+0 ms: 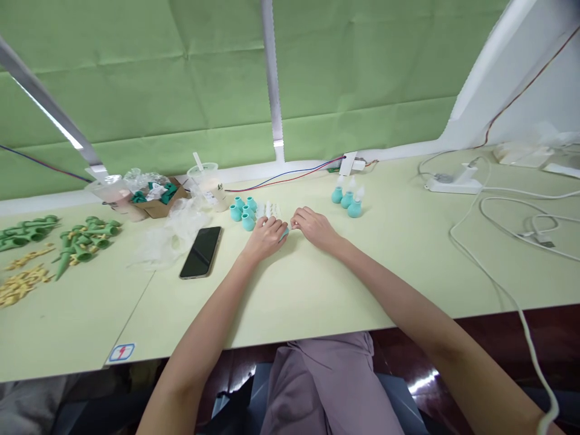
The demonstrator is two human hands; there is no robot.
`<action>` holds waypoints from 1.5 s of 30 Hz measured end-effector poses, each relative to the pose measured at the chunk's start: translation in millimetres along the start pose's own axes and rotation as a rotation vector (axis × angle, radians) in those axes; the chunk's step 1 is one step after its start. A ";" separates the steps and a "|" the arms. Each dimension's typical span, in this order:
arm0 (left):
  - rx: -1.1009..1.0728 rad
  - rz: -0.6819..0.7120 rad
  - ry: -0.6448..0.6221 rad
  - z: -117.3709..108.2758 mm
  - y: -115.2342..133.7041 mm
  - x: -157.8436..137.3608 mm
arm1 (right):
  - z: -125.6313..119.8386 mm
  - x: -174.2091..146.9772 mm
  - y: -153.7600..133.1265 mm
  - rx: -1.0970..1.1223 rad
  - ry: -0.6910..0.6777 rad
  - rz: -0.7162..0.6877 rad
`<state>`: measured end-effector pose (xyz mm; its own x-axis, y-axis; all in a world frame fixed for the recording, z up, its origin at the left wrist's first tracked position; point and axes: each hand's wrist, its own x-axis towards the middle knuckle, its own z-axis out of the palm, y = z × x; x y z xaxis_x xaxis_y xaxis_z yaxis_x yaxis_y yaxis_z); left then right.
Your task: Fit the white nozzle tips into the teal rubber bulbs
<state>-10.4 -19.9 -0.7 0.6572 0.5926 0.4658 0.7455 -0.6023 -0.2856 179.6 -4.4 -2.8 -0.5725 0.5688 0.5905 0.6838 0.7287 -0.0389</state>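
My left hand [267, 237] is closed round a small turquoise bulb-shaped piece [284, 233], mostly hidden by the fingers. Close by it, my right hand [312, 225] pinches something small and whitish, too little to name, at the side of that piece. Several hollow turquoise bulb-shaped pieces [248, 221] stand with their openings up just behind my left hand. Beside them lies a group of small clear-white parts [269, 210]. To the right and farther back stand three turquoise bulbs [354, 209] topped with pointed translucent tips.
A dark phone [200, 252] lies left of my arms, near a crumpled plastic bag [165, 235]. Drink cups [212, 187] and a cardboard box [165, 205] stand behind. Green horn-like pieces [86, 238] and yellow bits [22, 287] are far left. A power strip [453, 184] with white cables is right.
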 end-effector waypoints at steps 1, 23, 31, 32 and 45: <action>0.010 0.007 -0.007 0.1 -0.2 0.1 | 0.4 -0.3 -0.3 0.007 -0.010 0.003; -0.063 -0.167 0.143 2.7 -12.9 -2.4 | 17.2 4.4 23.9 1.245 0.326 0.825; -0.298 -0.710 0.502 4.0 -39.5 -5.1 | 45.9 27.3 23.2 0.157 -0.083 0.370; -0.314 -0.734 0.516 5.1 -42.6 -6.3 | 49.1 32.9 19.1 0.075 -0.123 0.311; -0.323 -0.760 0.479 6.3 -46.5 -8.6 | 69.6 48.4 15.9 -0.133 -0.189 0.264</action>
<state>-50.0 6.3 3.3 -0.1596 0.6473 0.7453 0.8404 -0.3070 0.4466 131.3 61.3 -31.0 -0.4331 0.8009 0.4135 0.8654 0.4978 -0.0578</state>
